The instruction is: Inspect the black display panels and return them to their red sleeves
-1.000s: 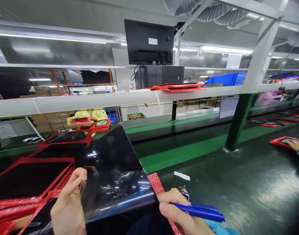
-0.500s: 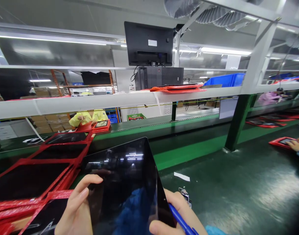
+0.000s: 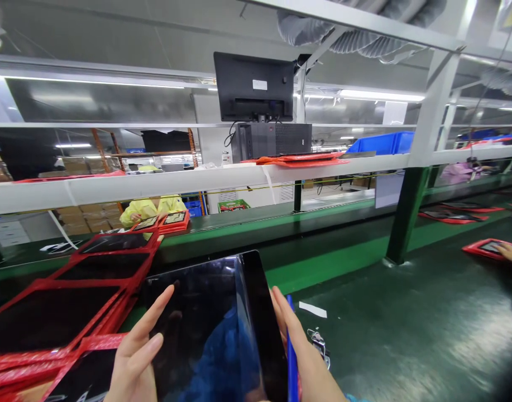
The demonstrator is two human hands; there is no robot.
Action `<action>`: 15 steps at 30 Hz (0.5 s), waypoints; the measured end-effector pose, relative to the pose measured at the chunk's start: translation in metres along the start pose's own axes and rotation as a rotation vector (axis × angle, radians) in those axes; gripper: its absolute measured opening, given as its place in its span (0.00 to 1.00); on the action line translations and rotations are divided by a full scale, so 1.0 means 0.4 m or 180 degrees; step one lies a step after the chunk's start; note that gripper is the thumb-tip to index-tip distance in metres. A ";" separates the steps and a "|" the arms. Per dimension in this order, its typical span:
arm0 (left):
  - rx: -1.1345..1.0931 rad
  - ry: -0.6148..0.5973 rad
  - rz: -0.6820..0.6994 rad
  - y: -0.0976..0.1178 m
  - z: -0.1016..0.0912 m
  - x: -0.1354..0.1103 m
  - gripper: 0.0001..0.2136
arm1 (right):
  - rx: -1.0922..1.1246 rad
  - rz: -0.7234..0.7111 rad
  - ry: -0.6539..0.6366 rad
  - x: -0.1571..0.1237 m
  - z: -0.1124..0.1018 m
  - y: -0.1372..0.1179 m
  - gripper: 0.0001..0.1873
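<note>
A black tablet (image 3: 205,335) is tilted up in front of me, its glossy screen reflecting a blue sleeve. My left hand (image 3: 136,357) is at its left edge, index finger and thumb apart over the screen; the other fingers are hidden behind the tablet. Along the right edge my right hand (image 3: 301,352) grips the tablet and also keeps a blue pen (image 3: 292,346) under its fingers. A bright band runs down the right part of the screen; whether it is a film edge or a reflection I cannot tell.
Black panels in red bubble-wrap sleeves (image 3: 50,315) lie in a row at left. A white paper strip (image 3: 313,309) and a small metallic item (image 3: 318,343) rest on the green bench (image 3: 406,324). A green post (image 3: 406,218) stands ahead. Another person's hand (image 3: 509,251) is far right.
My left index finger has straightened and points more upward. The right hand's fingers have shifted along the tablet's edge, and the pen is now more upright. The bright band has moved left.
</note>
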State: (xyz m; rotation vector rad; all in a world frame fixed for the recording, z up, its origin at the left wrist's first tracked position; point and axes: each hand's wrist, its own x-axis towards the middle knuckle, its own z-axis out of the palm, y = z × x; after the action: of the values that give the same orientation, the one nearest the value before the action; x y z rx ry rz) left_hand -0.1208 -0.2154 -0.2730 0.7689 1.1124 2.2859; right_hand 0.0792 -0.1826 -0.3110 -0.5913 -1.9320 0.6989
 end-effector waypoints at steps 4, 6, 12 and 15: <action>0.0267 -0.0020 0.0018 -0.004 -0.006 0.002 0.17 | -0.0799 -0.1092 0.0201 -0.003 0.010 0.015 0.60; 0.0343 -0.0050 -0.0078 -0.014 -0.016 0.009 0.19 | -0.0963 -0.1282 0.0255 0.003 0.014 0.026 0.57; 0.0514 -0.0286 0.0211 -0.055 -0.069 0.030 0.19 | -0.1125 -0.1934 0.0697 0.019 0.012 0.053 0.48; 0.0573 -0.0376 0.0407 -0.070 -0.083 0.022 0.17 | -0.0911 -0.1769 0.1092 0.010 0.018 0.049 0.37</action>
State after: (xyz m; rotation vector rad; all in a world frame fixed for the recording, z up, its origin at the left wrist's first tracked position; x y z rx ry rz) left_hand -0.1446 -0.2124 -0.3103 1.0590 1.2583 2.2307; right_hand 0.0732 -0.1673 -0.3247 -0.2917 -1.7597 -0.0320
